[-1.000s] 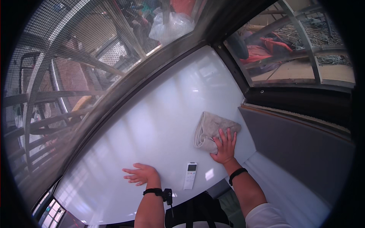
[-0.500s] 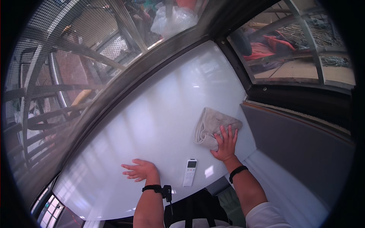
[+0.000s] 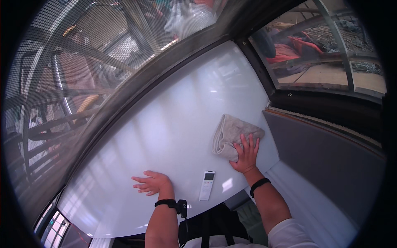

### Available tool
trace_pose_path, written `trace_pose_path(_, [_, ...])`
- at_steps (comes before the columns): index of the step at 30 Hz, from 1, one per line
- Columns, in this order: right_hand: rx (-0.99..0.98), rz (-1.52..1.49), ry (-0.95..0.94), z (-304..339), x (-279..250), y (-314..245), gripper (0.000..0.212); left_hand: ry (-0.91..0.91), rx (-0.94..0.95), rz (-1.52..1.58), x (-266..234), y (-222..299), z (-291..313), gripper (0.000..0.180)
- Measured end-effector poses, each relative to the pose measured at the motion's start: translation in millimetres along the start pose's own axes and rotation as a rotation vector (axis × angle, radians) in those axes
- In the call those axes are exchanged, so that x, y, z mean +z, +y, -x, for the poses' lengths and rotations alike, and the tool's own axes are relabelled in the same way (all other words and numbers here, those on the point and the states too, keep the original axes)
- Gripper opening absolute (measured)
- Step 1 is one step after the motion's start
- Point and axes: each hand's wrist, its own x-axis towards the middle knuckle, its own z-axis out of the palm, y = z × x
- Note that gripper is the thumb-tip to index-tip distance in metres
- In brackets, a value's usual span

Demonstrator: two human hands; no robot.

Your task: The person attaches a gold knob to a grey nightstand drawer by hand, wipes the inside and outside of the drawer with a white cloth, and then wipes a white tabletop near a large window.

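A folded grey cloth [image 3: 233, 130] lies on the white tabletop [image 3: 165, 128], toward its right side. My right hand [image 3: 247, 155] rests on the cloth's near right part, palm down, fingers spread and stretched forward. My left hand [image 3: 153, 183] is at the near left of the tabletop, holding nothing, with its fingers apart and pointing left. Between the two hands, closer to the right one, sits a white remote control [image 3: 206, 186] with a dark screen, near the front edge.
A dark window frame [image 3: 165, 66] with a mesh screen borders the far left side. Another window [image 3: 310, 49] stands at the far right, above a grey panel [image 3: 322, 153]. White fabric [image 3: 304, 194] hangs below that panel. A black bag [image 3: 213, 227] is close to my body.
The view has shifted very slightly. Both hands, the cloth and the remote control keep nearly the same places on the tabletop.
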Motion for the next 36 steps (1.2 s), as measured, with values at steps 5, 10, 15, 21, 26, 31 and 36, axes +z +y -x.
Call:
trace_pose_path(5, [0.019, 0.01, -0.034, 0.4, -1.3, -1.0, 0.08, -0.004, 0.0, 0.006, -0.6, -0.9, 0.9, 0.062])
trace_pose_path(10, [0.012, 0.011, -0.02, 0.1, -1.3, -0.2, 0.081, -0.013, -0.002, 0.005, -0.1, -0.6, 0.4, 0.062])
trace_pose_path(15, [0.008, 0.004, -0.015, 1.2, 0.6, -1.1, 0.082, -0.009, 0.005, 0.015, 0.1, -2.2, -1.3, 0.062])
trace_pose_path(21, [-0.002, -0.001, -0.015, 0.0, -1.7, -0.1, 0.078, -0.008, 0.01, 0.009, -1.1, -0.6, 1.1, 0.063])
trace_pose_path(26, [-0.008, 0.007, -0.007, -1.0, -1.6, -1.0, 0.078, 0.0, 0.022, 0.047, -0.7, -1.2, 0.2, 0.064])
trace_pose_path(31, [-0.01, 0.013, -0.008, -0.7, -1.0, -1.5, 0.076, -0.003, 0.031, 0.047, -2.2, -2.6, -0.3, 0.064])
trace_pose_path(36, [0.01, 0.022, -0.012, 0.9, 2.3, 0.4, 0.08, -0.001, 0.039, 0.058, -4.7, -0.5, 2.7, 0.063])
